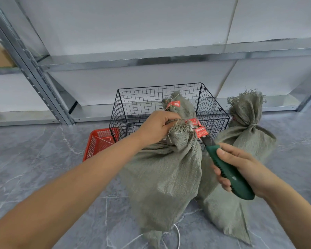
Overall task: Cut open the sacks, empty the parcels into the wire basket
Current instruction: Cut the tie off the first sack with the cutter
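A grey-green woven sack [162,178] stands on the floor in front of me, its neck tied with a red tag [200,132]. My left hand [156,128] grips the bunched neck just below the tie. My right hand [241,168] holds a green utility knife [228,173], whose dark blade end touches the red tag at the neck. A second tied sack [241,150] leans behind and to the right. The black wire basket [126,105] stands behind both sacks, and I see no parcels in it.
A red plastic basket [99,142] lies on the floor left of the wire basket. Metal shelving [151,58] runs along the back wall, with a slanted upright [34,72] at left. A white cord [178,236] trails on the grey tiled floor.
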{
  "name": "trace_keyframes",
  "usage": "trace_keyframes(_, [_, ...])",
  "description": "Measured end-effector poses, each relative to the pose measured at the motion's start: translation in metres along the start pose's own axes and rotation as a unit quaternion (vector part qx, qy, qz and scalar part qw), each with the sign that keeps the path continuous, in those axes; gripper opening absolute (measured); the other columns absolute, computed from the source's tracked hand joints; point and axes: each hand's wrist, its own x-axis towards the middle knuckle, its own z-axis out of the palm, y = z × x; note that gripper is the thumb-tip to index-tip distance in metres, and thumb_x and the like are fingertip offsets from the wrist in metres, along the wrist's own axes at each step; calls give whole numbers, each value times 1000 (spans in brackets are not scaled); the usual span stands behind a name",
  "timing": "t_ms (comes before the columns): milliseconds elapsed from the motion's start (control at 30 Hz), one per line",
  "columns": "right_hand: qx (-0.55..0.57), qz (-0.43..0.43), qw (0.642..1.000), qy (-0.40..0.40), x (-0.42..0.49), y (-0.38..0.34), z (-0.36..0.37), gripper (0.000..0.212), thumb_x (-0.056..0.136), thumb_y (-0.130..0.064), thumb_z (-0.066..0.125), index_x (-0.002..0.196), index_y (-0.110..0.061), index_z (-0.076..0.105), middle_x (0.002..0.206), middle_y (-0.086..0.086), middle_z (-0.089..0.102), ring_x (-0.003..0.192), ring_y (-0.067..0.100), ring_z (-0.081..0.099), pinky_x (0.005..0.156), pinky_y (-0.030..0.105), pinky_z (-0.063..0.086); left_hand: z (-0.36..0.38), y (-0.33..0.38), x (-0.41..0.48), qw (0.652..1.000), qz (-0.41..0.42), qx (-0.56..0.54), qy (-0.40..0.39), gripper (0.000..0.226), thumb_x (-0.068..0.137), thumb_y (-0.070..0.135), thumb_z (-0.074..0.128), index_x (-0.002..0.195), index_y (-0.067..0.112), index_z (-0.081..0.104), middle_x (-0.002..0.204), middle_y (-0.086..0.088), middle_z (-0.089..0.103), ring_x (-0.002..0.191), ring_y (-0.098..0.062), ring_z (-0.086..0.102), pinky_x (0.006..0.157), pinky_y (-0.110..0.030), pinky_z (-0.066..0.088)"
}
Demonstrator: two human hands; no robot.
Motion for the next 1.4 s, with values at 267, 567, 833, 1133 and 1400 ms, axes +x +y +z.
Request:
trace_keyframes(267, [-42,-41,998,26,5,9,-4,52,52,-56,81,78,-16,60,57,11,53,36,19,44,38,23,41,-3,-2,-4,999,-34,-3,-41,24,89,1,53,109,3,66,104,-5,70,88,-2,64,85,-13,45])
trace_keyframes(567, [-221,-103,955,168,15,7,18,15,94,-9,43,84,-12,53,52,5,52,36,18,44,34,27,39,0,-4,-3,998,-19,9,-59,20,88,-1,54,102,2,69,93,6,67,74,18,55,78,3,38])
trace_keyframes(833, [8,-29,990,136,5,22,28,15,93,-17,42,86,-5,49,59,14,49,38,20,40,38,24,37,-3,-8,-4,997,-38,-3,-72,26,87,2,57,112,4,65,103,7,63,87,15,57,87,1,39])
trace_keyframes(1133, [61,-20,956,285,-8,-3,-32,19,96,-23,37,81,-15,43,54,4,48,33,14,40,33,20,37,-23,-21,-18,995,-95,8,13,30,84,14,61,113,13,53,91,-5,70,76,5,61,76,-12,45])
trace_keyframes(1400, [-154,15,961,230,-7,-25,-9,17,95,-17,41,83,-7,47,57,8,53,39,18,45,37,28,41,-13,-6,-23,999,-19,28,13,23,80,9,67,103,14,66,92,17,59,87,6,54,81,-5,39])
